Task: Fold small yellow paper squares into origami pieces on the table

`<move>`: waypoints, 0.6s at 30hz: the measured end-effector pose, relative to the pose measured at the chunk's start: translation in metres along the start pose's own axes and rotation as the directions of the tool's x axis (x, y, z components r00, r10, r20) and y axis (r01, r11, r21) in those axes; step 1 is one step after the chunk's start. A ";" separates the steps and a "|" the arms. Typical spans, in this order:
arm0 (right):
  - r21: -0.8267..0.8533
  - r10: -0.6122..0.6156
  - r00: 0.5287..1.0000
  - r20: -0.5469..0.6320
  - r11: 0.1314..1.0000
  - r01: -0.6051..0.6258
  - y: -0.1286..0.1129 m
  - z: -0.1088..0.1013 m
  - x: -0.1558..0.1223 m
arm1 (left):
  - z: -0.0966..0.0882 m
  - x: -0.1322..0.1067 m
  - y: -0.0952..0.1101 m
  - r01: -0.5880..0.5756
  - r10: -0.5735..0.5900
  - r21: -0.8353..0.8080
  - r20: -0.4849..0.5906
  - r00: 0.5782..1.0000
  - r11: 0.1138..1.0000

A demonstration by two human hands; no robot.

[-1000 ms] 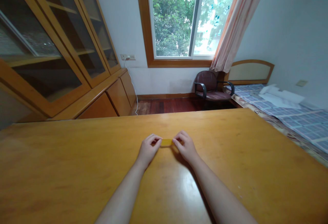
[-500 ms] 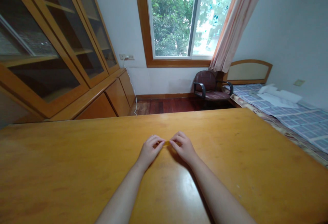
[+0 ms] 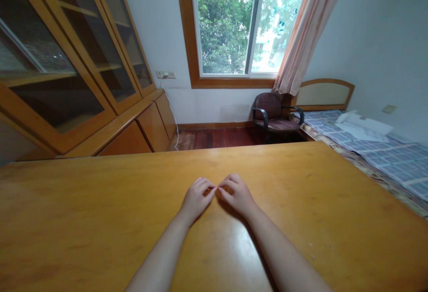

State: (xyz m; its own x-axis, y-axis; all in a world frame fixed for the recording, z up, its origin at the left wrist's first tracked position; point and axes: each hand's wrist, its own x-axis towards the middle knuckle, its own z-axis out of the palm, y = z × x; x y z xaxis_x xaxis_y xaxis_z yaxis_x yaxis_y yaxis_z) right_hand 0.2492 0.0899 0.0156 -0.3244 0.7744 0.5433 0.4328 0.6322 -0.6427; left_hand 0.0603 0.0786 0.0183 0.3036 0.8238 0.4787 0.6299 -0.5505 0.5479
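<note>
At the middle of the table (image 3: 217,243), we find the left hand (image 3: 198,197) and right hand (image 3: 238,196) pinching the yellow strip, which their nearly meeting fingertips hide from view.

Both hands (image 3: 197,197) in pinch, tips (image 3: 213,191) v. close

I saw a honey-yellow table (image 3: 100,211) with faint brown streaks, a maroon chair (image 3: 269,105) with black armrests (image 3: 265,117), a pale pink curtain (image 3: 302,38), and a blue-grey bedsheet (image 3: 384,158) crossed by pale checks.
</note>
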 end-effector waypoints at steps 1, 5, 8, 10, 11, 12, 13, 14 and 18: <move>-0.010 -0.008 1.000 0.002 1.000 0.008 -0.001 0.001 0.000 | 0.001 0.000 0.000 -0.006 0.006 0.008 0.007 1.000 1.000; -0.033 -0.025 1.000 -0.006 0.999 0.025 -0.003 0.003 -0.001 | 0.003 -0.001 -0.001 -0.016 0.016 0.021 0.007 1.000 1.000; -0.042 -0.014 0.999 -0.033 0.999 0.013 0.000 0.003 0.001 | 0.002 0.000 -0.001 -0.016 0.016 0.016 -0.004 1.000 1.000; -0.040 0.017 0.997 -0.072 0.999 -0.020 0.004 0.002 0.002 | 0.001 0.000 -0.001 -0.003 0.003 0.008 -0.030 1.000 1.000; -0.035 0.043 0.994 -0.100 0.998 -0.047 0.007 0.001 0.003 | 0.000 0.000 -0.002 0.009 -0.009 0.002 -0.048 0.999 1.000; -0.027 0.076 0.989 -0.130 0.996 -0.080 0.011 0.001 0.003 | -0.001 0.000 -0.003 0.023 -0.024 -0.006 -0.067 0.998 1.000; -0.013 0.113 0.981 -0.160 0.993 -0.116 0.014 0.000 0.004 | -0.002 0.000 -0.003 0.039 -0.040 -0.020 -0.085 0.996 0.999; 0.001 0.148 0.971 -0.188 0.989 -0.151 0.016 -0.001 0.004 | -0.002 0.000 -0.004 0.055 -0.059 -0.038 -0.101 0.993 0.998; 0.039 0.172 0.964 -0.201 0.985 -0.168 0.019 -0.001 0.003 | -0.002 0.001 -0.006 0.086 -0.099 -0.103 -0.130 0.987 0.991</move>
State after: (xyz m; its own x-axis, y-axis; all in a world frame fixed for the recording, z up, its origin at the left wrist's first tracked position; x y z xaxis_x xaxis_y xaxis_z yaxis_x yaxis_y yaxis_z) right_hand 0.2572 0.1045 0.0058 -0.0696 0.8504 0.5215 0.4482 0.4937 -0.7453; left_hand 0.0551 0.0827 0.0168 0.1441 0.8496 0.5075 0.5763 -0.4889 0.6549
